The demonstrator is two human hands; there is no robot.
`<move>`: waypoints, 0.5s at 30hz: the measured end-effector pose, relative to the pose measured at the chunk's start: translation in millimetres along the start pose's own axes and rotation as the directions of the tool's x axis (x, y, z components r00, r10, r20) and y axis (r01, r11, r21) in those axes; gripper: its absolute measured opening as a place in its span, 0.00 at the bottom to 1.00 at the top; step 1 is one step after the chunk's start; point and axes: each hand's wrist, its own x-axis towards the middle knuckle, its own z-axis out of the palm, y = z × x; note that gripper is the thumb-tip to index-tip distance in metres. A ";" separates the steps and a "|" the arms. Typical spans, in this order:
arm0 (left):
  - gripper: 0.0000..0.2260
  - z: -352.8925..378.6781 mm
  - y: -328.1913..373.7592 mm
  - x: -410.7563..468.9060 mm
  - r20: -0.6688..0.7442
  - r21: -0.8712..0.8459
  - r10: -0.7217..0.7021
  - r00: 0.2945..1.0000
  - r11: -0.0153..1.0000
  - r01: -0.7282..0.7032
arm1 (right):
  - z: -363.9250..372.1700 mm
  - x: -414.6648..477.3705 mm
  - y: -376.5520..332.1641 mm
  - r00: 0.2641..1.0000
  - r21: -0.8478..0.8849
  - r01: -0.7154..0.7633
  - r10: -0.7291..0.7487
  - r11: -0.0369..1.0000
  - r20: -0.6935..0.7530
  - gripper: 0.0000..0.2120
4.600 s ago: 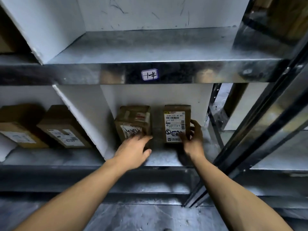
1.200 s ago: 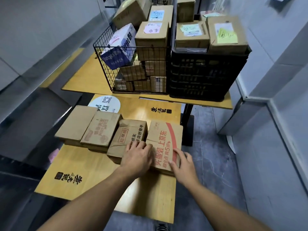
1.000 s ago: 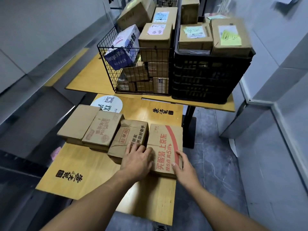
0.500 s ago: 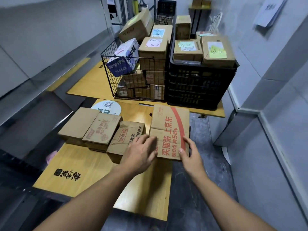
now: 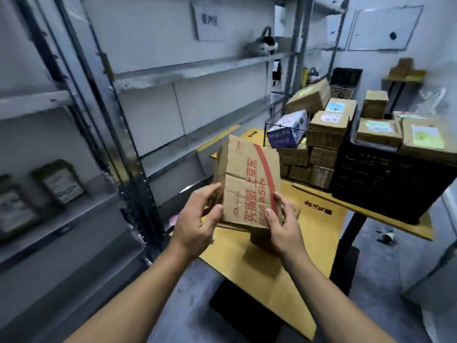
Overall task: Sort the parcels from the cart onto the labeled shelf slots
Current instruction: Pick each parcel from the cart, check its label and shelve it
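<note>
Cardboard parcel [image 5: 247, 184], brown with red printed characters and a red stripe, stands upright in the air above the yellow wooden table [image 5: 272, 280], held by both hands near its lower edge. The left hand [image 5: 197, 219] wraps the lower left corner and the right hand [image 5: 284, 226] the lower right, with fingers [image 5: 279, 200] curled onto the printed face and clamped on the card. Creases across the face and an uneven top edge suggest thin, worn corrugated board. It is probably light and a little soft, and likely to buckle if squeezed mid-panel, so corners and edges look the safer hold. The matt surface should not slip. Beyond it, more labelled boxes fill a wire basket [image 5: 269, 129] and top a black plastic crate [image 5: 383, 179]. To the left stands a grey metal shelf [image 5: 173, 70] with flat decks, blurred.
</note>
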 end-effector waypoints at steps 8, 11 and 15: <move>0.24 -146.1 -17.4 -105.1 -0.246 -0.098 -0.301 0.921 0.953 0.285 | 152.0 -76.5 -21.6 0.921 0.191 -0.092 0.011 0.977 0.389 0.18; 0.28 -191.5 -9.1 -130.4 -0.316 -0.088 -0.313 0.896 0.949 0.301 | 194.2 -94.4 -36.7 0.863 0.111 -0.009 -0.048 0.994 0.503 0.19; 0.32 -239.6 -0.6 -153.5 -0.448 0.017 -0.276 0.851 0.948 0.317 | 235.2 -110.5 -58.6 0.747 0.019 0.130 -0.110 0.991 0.656 0.21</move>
